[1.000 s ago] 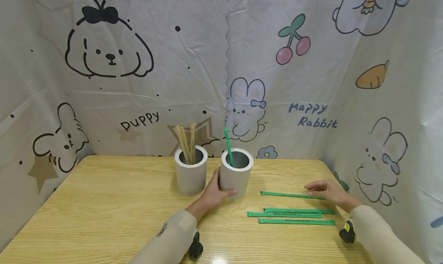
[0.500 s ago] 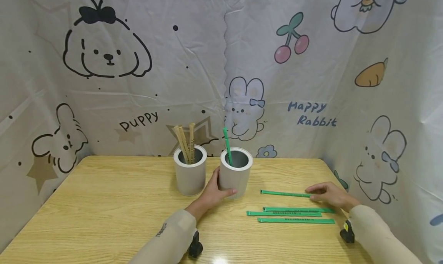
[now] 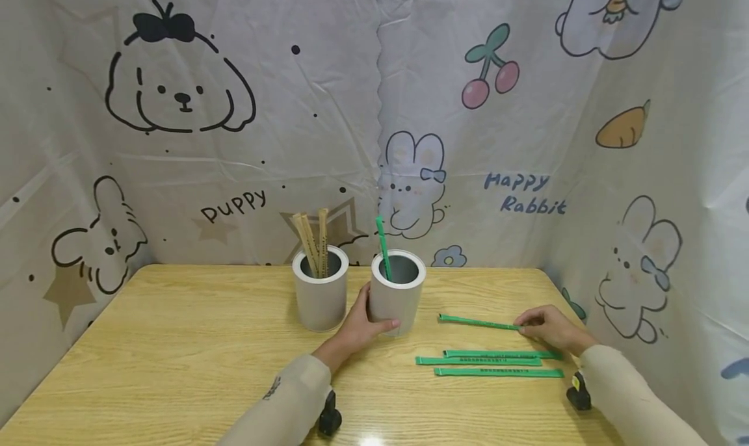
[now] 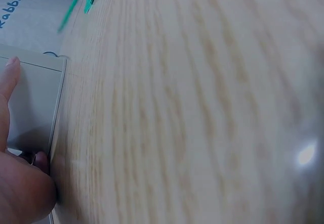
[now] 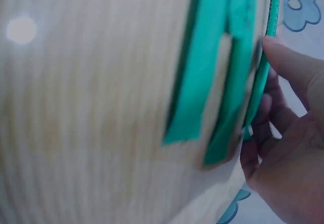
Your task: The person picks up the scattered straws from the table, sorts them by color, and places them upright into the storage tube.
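My left hand (image 3: 354, 329) grips the right-hand grey-white cup (image 3: 398, 306) low on its side, thumb across the front. One slim green stick packet (image 3: 383, 244) leans inside that cup. In the right wrist view, my right hand (image 5: 296, 158) pinches another green stick packet (image 5: 262, 77) between thumb and fingers. The head view shows this held packet (image 3: 476, 322) by its right end, pointing left toward the cup. Closer to me, several printed green stick packets (image 3: 497, 372) lie flat on the table, below my right hand (image 3: 552, 329).
Left of the gripped cup stands a second grey-white cup (image 3: 320, 303) holding several tan stick packets (image 3: 310, 244). Both stand on a wood-grain table (image 3: 175, 355). A printed cloth (image 3: 328, 108) hangs behind the table and along its sides.
My right hand has closed its fingers on the farthest green packet and tilted it, its left end now slightly farther up in view. My left hand stays on the cup.
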`<state>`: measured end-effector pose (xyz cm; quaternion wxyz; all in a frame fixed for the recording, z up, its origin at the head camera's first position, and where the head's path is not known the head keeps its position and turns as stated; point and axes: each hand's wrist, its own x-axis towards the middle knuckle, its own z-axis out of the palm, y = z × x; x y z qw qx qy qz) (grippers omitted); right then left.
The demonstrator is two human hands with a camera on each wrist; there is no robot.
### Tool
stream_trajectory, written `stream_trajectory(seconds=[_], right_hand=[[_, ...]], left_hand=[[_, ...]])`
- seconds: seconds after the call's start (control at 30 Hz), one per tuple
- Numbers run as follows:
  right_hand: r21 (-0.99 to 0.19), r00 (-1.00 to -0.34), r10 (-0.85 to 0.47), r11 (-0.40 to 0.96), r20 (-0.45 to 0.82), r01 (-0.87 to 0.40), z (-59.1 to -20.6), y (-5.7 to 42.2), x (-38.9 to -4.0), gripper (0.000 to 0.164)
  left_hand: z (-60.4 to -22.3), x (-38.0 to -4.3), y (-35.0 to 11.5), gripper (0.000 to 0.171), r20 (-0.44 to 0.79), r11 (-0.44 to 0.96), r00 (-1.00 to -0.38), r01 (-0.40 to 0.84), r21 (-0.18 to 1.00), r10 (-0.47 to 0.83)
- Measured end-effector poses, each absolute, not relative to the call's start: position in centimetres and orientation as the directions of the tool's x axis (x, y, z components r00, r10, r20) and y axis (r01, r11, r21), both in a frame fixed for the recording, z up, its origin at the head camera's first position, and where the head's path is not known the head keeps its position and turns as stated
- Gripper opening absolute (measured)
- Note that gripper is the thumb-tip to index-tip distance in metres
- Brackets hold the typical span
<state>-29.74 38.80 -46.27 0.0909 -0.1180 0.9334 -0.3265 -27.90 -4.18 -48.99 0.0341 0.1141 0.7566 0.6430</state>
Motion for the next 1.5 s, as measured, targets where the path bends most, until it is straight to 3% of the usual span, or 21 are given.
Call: stream_trajectory(seconds=[0.23, 0.5, 0.6, 0.8, 0.97, 1.13, 1.33, 1.5], right_hand=[[-0.689, -0.963, -0.262, 0.709, -0.055, -0.153, -44.8, 36.6, -30.0, 0.029], [-0.811, -0.963, -0.268, 0.565, -0.008, -0.15, -39.5, 30.4, -30.3, 0.048], [-0.87, -0.959, -0.284, 0.466, 0.027, -0.162, -37.9, 28.3, -30.5, 0.043], [-0.98, -0.95, -0.295, 0.136, 0.098, -0.143, -35.5, 24.0, -30.9, 0.01], [-0.985, -0.951, -0.271, 0.037, 0.152, -0.169, -33.9, 20.5, -31.0, 0.012], [-0.974, -0.944, -0.28, 0.094, 0.172, -0.205, -33.4, 18.2, -31.3, 0.007], [-0.95, -0.938, -0.314, 0.223, 0.143, -0.22, -34.4, 16.8, -31.9, 0.025], [-0.935, -0.952, -0.286, 0.298, 0.106, -0.194, -35.4, 16.4, -32.2, 0.027]], left_hand=[[-48.9, -27.6, -4.2, 0.1, 0.085, 0.165, -0.975, 0.12, 0.979, 0.206], [-48.6, -27.5, -4.3, 0.101, 0.085, 0.172, -0.976, 0.121, 0.978, 0.202], [-48.7, -27.7, -4.1, 0.101, 0.081, 0.161, -0.975, 0.116, 0.98, 0.206], [-48.8, -27.8, -4.1, 0.101, 0.075, 0.155, -0.976, 0.109, 0.982, 0.206], [-48.8, -27.7, -4.1, 0.1, 0.08, 0.155, -0.974, 0.114, 0.981, 0.211], [-48.7, -27.7, -4.1, 0.101, 0.082, 0.169, -0.972, 0.121, 0.978, 0.221], [-48.6, -27.6, -4.2, 0.101, 0.082, 0.184, -0.973, 0.123, 0.975, 0.215], [-48.6, -27.7, -4.1, 0.1, 0.073, 0.173, -0.975, 0.11, 0.979, 0.209]])
